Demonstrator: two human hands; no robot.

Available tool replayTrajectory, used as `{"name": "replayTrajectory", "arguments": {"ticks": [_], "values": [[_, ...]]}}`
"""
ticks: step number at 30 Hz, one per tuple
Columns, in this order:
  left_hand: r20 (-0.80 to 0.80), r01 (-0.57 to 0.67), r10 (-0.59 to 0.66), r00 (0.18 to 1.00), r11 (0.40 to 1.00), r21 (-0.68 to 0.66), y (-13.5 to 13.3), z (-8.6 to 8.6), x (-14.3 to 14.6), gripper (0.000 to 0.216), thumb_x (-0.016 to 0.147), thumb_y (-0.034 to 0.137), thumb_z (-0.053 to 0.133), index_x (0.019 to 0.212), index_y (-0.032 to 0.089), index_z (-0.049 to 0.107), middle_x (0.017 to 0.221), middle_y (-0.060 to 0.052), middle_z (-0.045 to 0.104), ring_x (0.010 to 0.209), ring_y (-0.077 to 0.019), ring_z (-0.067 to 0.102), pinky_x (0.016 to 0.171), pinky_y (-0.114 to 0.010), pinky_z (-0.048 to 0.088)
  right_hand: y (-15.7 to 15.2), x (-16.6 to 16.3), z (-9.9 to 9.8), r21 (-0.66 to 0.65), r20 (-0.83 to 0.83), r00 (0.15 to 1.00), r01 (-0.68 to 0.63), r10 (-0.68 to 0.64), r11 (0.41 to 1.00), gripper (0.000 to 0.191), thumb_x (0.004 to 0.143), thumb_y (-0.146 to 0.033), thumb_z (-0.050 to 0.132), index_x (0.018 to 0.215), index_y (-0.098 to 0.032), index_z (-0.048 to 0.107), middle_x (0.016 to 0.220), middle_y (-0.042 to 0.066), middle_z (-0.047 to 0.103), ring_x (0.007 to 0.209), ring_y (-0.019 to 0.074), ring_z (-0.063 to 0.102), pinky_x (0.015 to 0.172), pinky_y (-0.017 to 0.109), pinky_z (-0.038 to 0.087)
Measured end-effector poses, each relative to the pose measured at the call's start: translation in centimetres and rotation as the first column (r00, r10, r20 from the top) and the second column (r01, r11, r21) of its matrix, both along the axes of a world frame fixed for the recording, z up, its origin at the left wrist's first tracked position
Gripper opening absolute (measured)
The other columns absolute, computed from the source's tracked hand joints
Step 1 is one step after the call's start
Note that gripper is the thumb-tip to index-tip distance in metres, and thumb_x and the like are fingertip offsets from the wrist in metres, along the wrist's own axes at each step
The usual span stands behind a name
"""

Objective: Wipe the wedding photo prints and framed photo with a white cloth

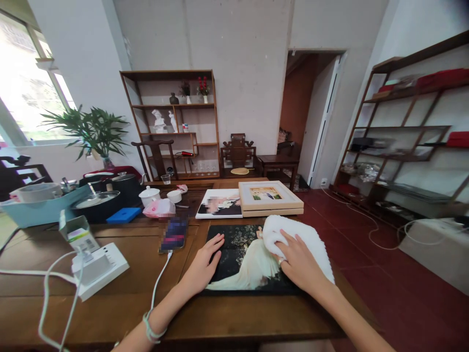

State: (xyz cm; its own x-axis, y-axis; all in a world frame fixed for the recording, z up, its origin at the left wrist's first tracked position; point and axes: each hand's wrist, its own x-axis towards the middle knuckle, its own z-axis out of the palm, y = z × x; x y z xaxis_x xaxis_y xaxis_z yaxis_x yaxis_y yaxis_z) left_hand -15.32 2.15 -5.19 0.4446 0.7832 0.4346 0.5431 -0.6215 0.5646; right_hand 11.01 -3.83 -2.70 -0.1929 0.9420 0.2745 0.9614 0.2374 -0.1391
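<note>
A dark photo panel (244, 264), printed with a figure in a long pale dress, lies flat on the wooden table (205, 318). My left hand (203, 261) rests on its left edge, fingers laid out and holding nothing. On the panel's right side, my right hand (298, 259) grips a fluffy white cloth (313, 239), pressing it against the surface. Part of the cloth hangs past the panel's right edge. The hand and cloth hide the panel's right part.
Behind the panel lie a white-edged photo print (220, 208) and stacked framed pictures (271, 198). To the left are a phone (174, 234) on a white cable, a power strip (100, 269), a blue box (123, 215), a pan (95, 201) and a lidded white cup (149, 195).
</note>
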Motion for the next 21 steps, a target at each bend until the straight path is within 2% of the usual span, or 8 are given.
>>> {"name": "replayTrajectory", "arguments": {"ticks": [3, 8, 12, 15, 17, 19, 21], "values": [[0.025, -0.004, 0.005, 1.000, 1.000, -0.031, -0.1, 0.2, 0.1, 0.034, 0.086, 0.026, 0.039, 0.115, 0.020, 0.055, 0.128, -0.005, 0.050, 0.122, -0.0188, 0.041, 0.104, -0.041, 0.029, 0.5, -2.3, 0.3, -0.015, -0.026, 0.998, -0.056, 0.056, 0.998, 0.037, 0.072, -0.011, 0.040, 0.104, -0.017, 0.057, 0.132, 0.010, 0.042, 0.127, 0.0280, 0.025, 0.101, 0.054, 0.015], [0.131, -0.043, 0.059, 0.990, 0.991, -0.126, -0.7, 1.3, 0.4, 0.041, 0.090, 0.035, 0.029, 0.118, 0.017, 0.052, 0.130, -0.004, 0.047, 0.122, -0.0174, 0.041, 0.105, -0.038, 0.027, -1.1, -7.0, 0.7, -0.037, -0.082, 0.943, -0.326, 0.322, 0.945, 0.036, 0.070, -0.012, 0.044, 0.103, -0.021, 0.058, 0.137, 0.005, 0.036, 0.130, 0.0247, 0.017, 0.103, 0.052, 0.007], [0.198, -0.089, 0.114, 0.974, 0.988, -0.128, -0.8, 1.8, 0.3, 0.046, 0.090, 0.038, 0.025, 0.120, 0.015, 0.051, 0.130, -0.005, 0.048, 0.121, -0.0177, 0.042, 0.105, -0.036, 0.028, -3.0, -8.8, 1.4, -0.060, -0.120, 0.835, -0.546, 0.537, 0.836, 0.034, 0.072, -0.018, 0.046, 0.103, -0.021, 0.058, 0.137, 0.001, 0.035, 0.131, 0.0215, 0.014, 0.105, 0.048, 0.003], [0.187, -0.100, 0.124, 0.975, 0.986, -0.131, -0.9, 1.8, 0.3, 0.046, 0.090, 0.038, 0.024, 0.118, 0.014, 0.052, 0.125, -0.006, 0.052, 0.117, -0.0192, 0.046, 0.102, -0.037, 0.032, -4.0, -8.1, 1.8, -0.123, -0.141, 0.735, -0.677, 0.663, 0.725, 0.036, 0.072, -0.021, 0.048, 0.107, -0.021, 0.057, 0.137, 0.002, 0.036, 0.131, 0.0205, 0.015, 0.106, 0.046, 0.002], [0.154, -0.087, 0.104, 0.983, 0.990, -0.112, -0.9, 1.8, 0.4, 0.044, 0.090, 0.037, 0.027, 0.117, 0.015, 0.053, 0.124, -0.006, 0.054, 0.116, -0.0197, 0.047, 0.101, -0.038, 0.034, -4.7, -6.9, 2.0, -0.168, -0.153, 0.699, -0.715, 0.698, 0.679, 0.039, 0.070, -0.019, 0.049, 0.109, -0.020, 0.056, 0.136, 0.003, 0.037, 0.130, 0.0212, 0.017, 0.107, 0.046, 0.004], [0.100, -0.062, 0.070, 0.993, 0.994, -0.085, -1.0, 1.7, 0.5, 0.039, 0.088, 0.036, 0.034, 0.115, 0.018, 0.055, 0.122, -0.006, 0.055, 0.117, -0.0206, 0.047, 0.100, -0.038, 0.035, -5.5, -5.2, 2.1, -0.189, -0.169, 0.720, -0.694, 0.674, 0.694, 0.043, 0.069, -0.015, 0.048, 0.111, -0.020, 0.055, 0.136, 0.003, 0.037, 0.129, 0.0204, 0.020, 0.107, 0.045, 0.008], [0.030, -0.021, 0.023, 0.999, 0.998, -0.060, -1.0, 1.6, 0.6, 0.034, 0.084, 0.035, 0.044, 0.111, 0.020, 0.059, 0.120, -0.005, 0.057, 0.118, -0.0221, 0.045, 0.100, -0.039, 0.035, -6.3, -3.4, 1.9, -0.192, -0.180, 0.803, -0.596, 0.569, 0.780, 0.044, 0.069, -0.012, 0.046, 0.111, -0.021, 0.055, 0.137, 0.003, 0.036, 0.129, 0.0202, 0.021, 0.107, 0.043, 0.014]]}}
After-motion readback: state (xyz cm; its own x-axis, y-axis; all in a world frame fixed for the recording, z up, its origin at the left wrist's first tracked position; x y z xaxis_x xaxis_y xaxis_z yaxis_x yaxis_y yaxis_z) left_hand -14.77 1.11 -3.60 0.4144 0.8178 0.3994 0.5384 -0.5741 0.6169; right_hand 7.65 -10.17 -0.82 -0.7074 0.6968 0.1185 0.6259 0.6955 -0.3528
